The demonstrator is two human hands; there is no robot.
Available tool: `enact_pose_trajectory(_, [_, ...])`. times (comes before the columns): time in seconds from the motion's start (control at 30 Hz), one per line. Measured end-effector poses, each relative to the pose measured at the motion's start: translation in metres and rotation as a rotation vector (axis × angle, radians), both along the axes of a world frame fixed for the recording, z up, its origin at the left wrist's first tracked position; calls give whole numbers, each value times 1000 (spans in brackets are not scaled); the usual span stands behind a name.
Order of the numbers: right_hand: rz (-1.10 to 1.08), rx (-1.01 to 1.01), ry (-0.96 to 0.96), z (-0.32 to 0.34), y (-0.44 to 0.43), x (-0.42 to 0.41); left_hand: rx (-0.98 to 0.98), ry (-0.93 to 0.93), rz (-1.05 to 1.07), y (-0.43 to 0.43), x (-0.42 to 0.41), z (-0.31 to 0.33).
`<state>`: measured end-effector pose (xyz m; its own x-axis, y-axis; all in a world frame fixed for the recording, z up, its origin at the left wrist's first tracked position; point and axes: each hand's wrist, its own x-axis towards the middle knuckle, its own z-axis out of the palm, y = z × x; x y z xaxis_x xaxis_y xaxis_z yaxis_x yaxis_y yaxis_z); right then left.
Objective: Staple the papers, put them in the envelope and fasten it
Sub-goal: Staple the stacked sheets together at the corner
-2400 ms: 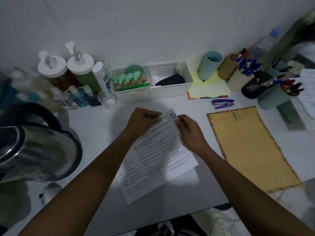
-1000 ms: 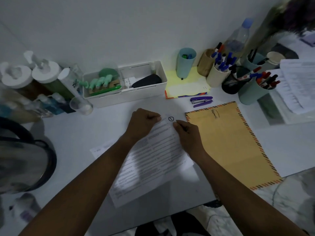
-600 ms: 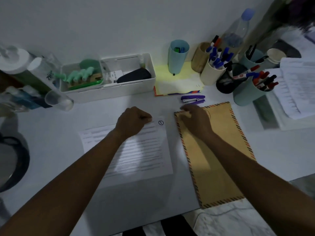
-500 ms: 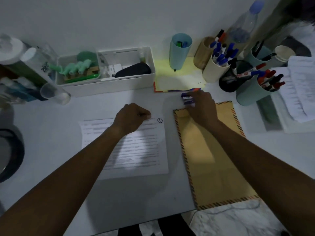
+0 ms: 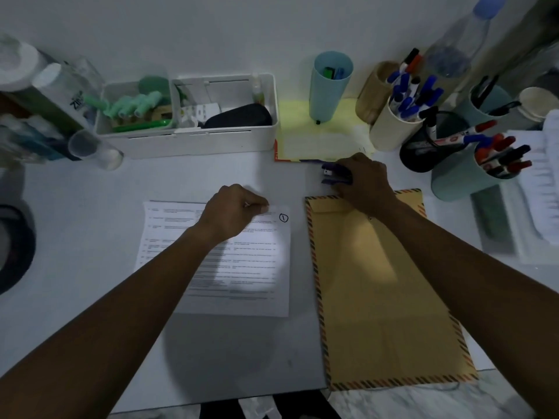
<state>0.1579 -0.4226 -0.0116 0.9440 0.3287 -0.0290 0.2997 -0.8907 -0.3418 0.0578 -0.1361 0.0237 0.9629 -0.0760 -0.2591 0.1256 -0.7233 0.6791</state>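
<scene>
The printed papers (image 5: 242, 261) lie flat in the middle of the white table, a circled "1" at their top right corner. My left hand (image 5: 234, 211) pinches their top edge with curled fingers. To the right lies a brown envelope (image 5: 378, 297) with a striped border. Just beyond its top edge sits a purple stapler (image 5: 332, 174), and my right hand (image 5: 364, 179) grips it, fingers curled over its right part.
A white organiser box (image 5: 193, 140) stands at the back, with a yellow pad (image 5: 317, 140) and a light blue cup (image 5: 331, 84) to its right. Several pen cups (image 5: 472, 173) crowd the back right. Bottles (image 5: 60, 95) stand at the back left.
My right hand let go of the papers, crossed the envelope's top and closed on the stapler. My left hand stays on the papers, which now lie flat and straight.
</scene>
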Motion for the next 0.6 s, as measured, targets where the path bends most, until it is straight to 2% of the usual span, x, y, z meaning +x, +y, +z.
enact_pose_trajectory(0.1, [-43,354,132,19,13,-19,-61,26,-5,5,0,3])
enact_pose_trajectory(0.17, [-70,498,224,35,25,-39,-83,45,-13,10,-1,8])
enact_pose_trajectory(0.3, [-155,726,629,49,44,-69,-91,86,-66,24,-3,17])
enact_pose_trajectory(0.47, [-186,865,969,50,61,-83,-80,113,-99,45,-11,19])
enact_pose_trajectory(0.53, [-131,772,1011,53,66,-85,-78,118,-104,52,-15,19])
enact_pose_trajectory(0.6, [-37,602,947,55,74,-89,-80,121,-102,58,-19,19])
